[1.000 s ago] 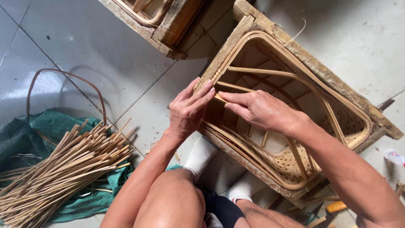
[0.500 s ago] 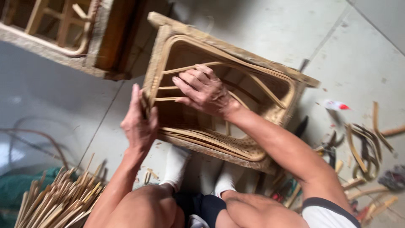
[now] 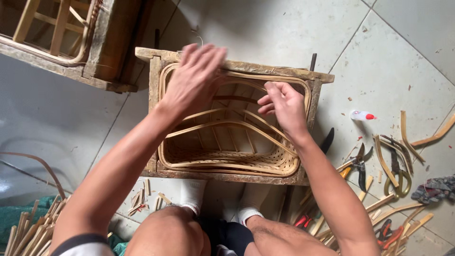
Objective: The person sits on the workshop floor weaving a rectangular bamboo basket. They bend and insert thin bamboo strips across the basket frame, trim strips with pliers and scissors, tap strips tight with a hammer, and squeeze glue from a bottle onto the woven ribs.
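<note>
Over the far rim of the rough rectangular wooden mould frame (image 3: 237, 66), the left hand (image 3: 194, 83) hovers flat with fingers spread, while the right hand (image 3: 283, 105) pinches a thin bent bamboo strip (image 3: 227, 124) lying lengthwise, left to right, inside the woven tan bamboo basket (image 3: 227, 151).

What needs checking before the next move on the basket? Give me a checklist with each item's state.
1. Basket seated inside the wooden frame: ok, its rim follows the frame all round.
2. Left hand placed: ok, it is over the frame's far left corner, fingers spread; contact cannot tell, the hand is blurred.
3. Right hand on the work: ok, it sits at the basket's far right rim, fingers curled.
4. Strip held in the right fingers: cannot tell.
5. Cutters in reach: ok, on the floor right of the frame.
6. Spare strips: ok, a bundle lies at the lower left.
</note>
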`<act>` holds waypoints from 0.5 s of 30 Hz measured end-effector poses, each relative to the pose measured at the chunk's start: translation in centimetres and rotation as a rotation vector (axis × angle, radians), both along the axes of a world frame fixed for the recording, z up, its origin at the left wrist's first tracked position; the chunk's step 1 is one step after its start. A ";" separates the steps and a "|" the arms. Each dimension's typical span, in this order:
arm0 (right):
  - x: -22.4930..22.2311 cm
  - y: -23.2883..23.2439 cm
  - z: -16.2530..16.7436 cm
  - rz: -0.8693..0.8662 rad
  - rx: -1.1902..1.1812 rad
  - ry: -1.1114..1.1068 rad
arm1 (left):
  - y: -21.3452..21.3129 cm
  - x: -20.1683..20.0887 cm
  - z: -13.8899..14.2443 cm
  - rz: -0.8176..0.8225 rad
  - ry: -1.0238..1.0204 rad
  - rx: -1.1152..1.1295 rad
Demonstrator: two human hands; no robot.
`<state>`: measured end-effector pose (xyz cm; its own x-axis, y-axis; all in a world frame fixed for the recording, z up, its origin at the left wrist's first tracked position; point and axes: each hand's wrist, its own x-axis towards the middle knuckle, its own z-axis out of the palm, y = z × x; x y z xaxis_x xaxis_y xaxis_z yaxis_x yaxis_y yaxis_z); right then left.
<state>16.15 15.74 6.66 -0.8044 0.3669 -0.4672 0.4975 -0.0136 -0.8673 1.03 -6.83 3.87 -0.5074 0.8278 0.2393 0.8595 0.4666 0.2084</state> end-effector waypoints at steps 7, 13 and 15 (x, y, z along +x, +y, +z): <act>-1.0 -1.1 -1.4 0.186 0.480 -0.052 | 1.9 0.2 -2.8 -0.041 -0.089 -0.076; -1.7 0.4 -2.0 -0.008 -0.035 -0.030 | 3.1 1.3 -4.3 0.087 -0.036 0.020; -1.8 1.3 -2.7 -0.142 -0.273 -0.086 | 3.2 -0.5 -5.1 -0.024 -0.201 -0.058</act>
<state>14.34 17.08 4.01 -0.7071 0.3247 -0.6281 0.5456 -0.3146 -0.7768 0.50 -3.64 -1.19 -0.5201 0.8497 0.0866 0.8143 0.4627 0.3504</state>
